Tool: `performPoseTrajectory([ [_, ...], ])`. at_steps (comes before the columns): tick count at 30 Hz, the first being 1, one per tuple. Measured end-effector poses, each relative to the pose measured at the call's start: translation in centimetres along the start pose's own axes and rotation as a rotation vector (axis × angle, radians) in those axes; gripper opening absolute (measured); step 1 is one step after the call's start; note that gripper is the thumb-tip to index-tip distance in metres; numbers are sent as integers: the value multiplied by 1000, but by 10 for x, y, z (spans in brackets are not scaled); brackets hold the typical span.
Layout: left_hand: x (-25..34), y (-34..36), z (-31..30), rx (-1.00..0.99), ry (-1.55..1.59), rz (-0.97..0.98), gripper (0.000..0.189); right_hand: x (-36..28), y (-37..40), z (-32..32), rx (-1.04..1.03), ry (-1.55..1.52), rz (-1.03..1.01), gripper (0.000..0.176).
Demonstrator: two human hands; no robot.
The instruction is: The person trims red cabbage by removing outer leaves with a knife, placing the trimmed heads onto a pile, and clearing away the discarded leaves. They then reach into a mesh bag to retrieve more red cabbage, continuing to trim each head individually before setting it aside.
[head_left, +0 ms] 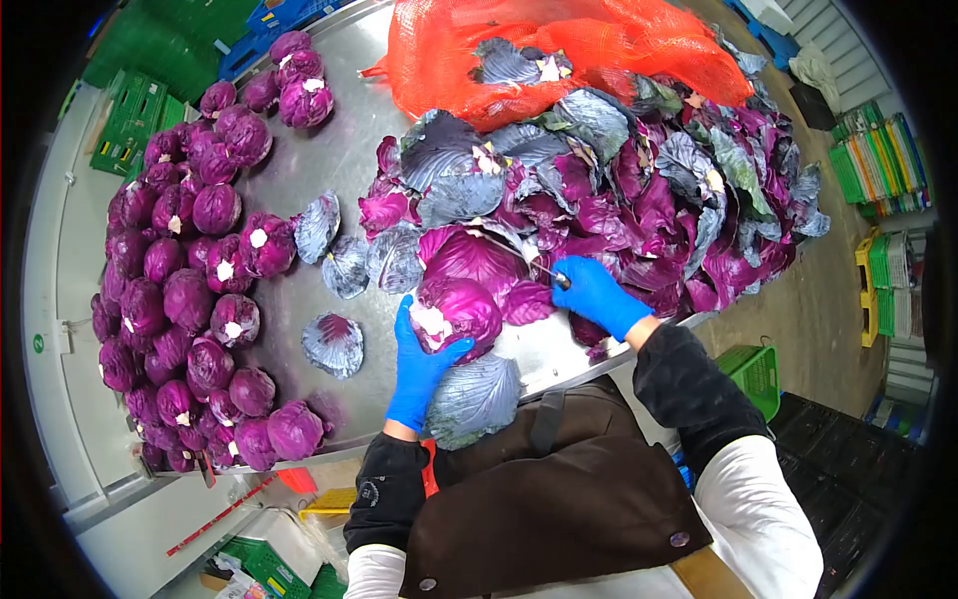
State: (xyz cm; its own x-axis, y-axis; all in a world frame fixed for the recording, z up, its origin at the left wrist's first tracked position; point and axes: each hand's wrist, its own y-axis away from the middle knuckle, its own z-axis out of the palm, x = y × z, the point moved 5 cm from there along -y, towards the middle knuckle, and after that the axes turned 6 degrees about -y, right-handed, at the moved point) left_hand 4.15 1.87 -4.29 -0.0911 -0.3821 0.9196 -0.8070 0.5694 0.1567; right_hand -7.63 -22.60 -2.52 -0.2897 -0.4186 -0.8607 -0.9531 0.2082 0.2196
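Note:
My left hand (424,367) wears a blue glove and grips a red cabbage (467,311) near the table's front edge, its pale cut stem facing left. In my gloved right hand (602,297) is a knife (539,266), the blade pointing up and left over loose purple leaves beyond the cabbage. A grey-blue outer leaf (474,401) hangs at the table edge below the cabbage. Just beyond and right of both hands lies a big heap of cabbage leaves (639,215).
Many trimmed red cabbages (190,297) are piled along the left of the metal table (334,419). Several single leaves (332,344) lie between pile and heap. An orange mesh sack (439,60) covers the heap's back. Green crates (750,377) stand on the floor around.

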Motion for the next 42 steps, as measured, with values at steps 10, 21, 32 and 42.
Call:
performPoseTrajectory([
  [10,38,-14,-3,-219,-201,281,106,-64,-34,30,97,-99,-204,55],
  [21,55,-15,33,129,-479,182,126,-48,-15,15,413,261,-148,58],
  [32,63,-6,41,100,-554,152,122,-32,-47,7,314,486,89,33],
  [42,32,9,8,87,-336,199,104,-16,-78,11,376,4,200,48],
])
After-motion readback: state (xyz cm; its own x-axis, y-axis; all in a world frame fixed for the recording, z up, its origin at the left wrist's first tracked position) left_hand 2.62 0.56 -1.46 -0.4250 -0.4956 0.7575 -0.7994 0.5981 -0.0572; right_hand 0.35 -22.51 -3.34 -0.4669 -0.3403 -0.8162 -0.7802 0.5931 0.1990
